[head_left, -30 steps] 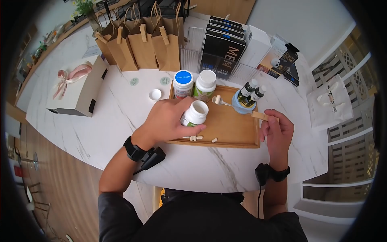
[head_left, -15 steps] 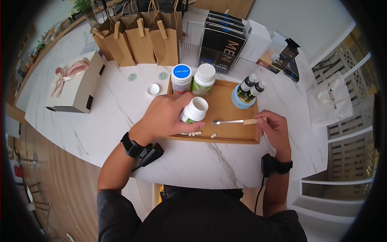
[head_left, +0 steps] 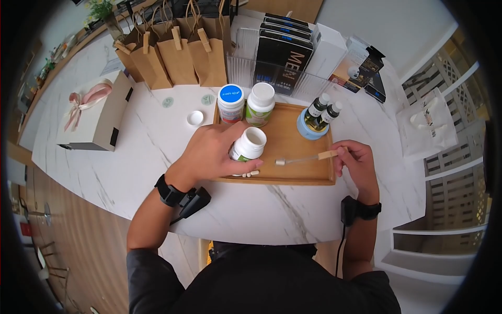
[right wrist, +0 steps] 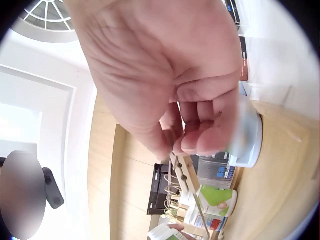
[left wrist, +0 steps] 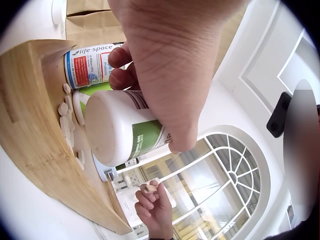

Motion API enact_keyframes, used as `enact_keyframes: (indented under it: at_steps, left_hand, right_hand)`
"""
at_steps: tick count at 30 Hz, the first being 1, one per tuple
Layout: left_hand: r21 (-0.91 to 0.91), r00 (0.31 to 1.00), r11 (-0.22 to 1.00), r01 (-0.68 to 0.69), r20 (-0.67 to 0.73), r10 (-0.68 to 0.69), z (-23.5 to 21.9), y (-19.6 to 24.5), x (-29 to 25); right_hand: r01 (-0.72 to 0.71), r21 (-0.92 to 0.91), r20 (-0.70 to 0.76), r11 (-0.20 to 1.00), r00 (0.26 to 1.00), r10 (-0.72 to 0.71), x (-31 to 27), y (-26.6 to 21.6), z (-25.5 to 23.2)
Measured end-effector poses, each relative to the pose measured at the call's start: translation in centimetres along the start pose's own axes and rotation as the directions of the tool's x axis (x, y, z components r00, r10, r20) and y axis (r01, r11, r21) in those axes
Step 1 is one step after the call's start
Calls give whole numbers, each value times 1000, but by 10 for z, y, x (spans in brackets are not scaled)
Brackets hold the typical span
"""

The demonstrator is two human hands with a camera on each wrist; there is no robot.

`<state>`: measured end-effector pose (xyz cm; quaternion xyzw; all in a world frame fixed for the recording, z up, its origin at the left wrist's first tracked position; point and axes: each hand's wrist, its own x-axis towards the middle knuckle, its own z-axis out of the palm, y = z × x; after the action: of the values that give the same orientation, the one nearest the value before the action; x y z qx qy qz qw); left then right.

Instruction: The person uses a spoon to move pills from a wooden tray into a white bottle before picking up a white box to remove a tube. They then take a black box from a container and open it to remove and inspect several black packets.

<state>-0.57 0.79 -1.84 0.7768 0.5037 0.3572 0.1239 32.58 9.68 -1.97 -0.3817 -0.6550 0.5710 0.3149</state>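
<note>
My left hand (head_left: 212, 154) grips an uncapped white supplement bottle (head_left: 249, 145) with a green label, its mouth facing up, over the left front of the wooden tray (head_left: 298, 178). Several pale capsules (left wrist: 65, 125) lie on the tray below it. Between thumb and fingertips my right hand (head_left: 357, 163) pinches a spoon by its wooden handle (head_left: 328, 154). The spoon's metal shaft points left, low over the tray, and a pale capsule (head_left: 281, 162) shows at its bowl. The loose white cap (head_left: 195, 119) sits left of the tray.
Two capped bottles, one blue-topped (head_left: 231, 102) and one white-topped (head_left: 260, 103), stand at the tray's back left. Two dark dropper bottles (head_left: 320, 111) stand in a blue holder (head_left: 312, 132). Behind are paper bags (head_left: 206, 63) and boxes (head_left: 282, 63); a ribboned box (head_left: 97, 112) is left.
The spoon has come down from the tray's back toward the front. A capsule lying alone at the front no longer shows there. The left hand keeps its hold on the bottle.
</note>
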Motion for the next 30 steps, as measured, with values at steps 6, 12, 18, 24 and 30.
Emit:
enact_keyframes:
  at_steps: [6,12,18,24,30]
  left_hand:
    - [29,1000,1000,-6,-17,6,0,3,0]
    - [18,999,999,-27,-36,27,1,3,0]
    - [52,1000,999,0,17,-1,-2,3,-1]
    - [47,1000,999,7,-15,-6,-4,2,0]
    - [67,970,996,54,-242,-36,-3,-4,2]
  right_hand:
    - [197,155,-178,968,969,-169,-6,-8,25]
    - [420,77,-129,904,903,-409,-5,-9,41]
    - [349,80,-223,934,919,-325,-2,0,29]
    - [309,23,-136,951,943,-303,-2,-4,35]
    - [249,-208,-74,946,960,-269,8,2,42]
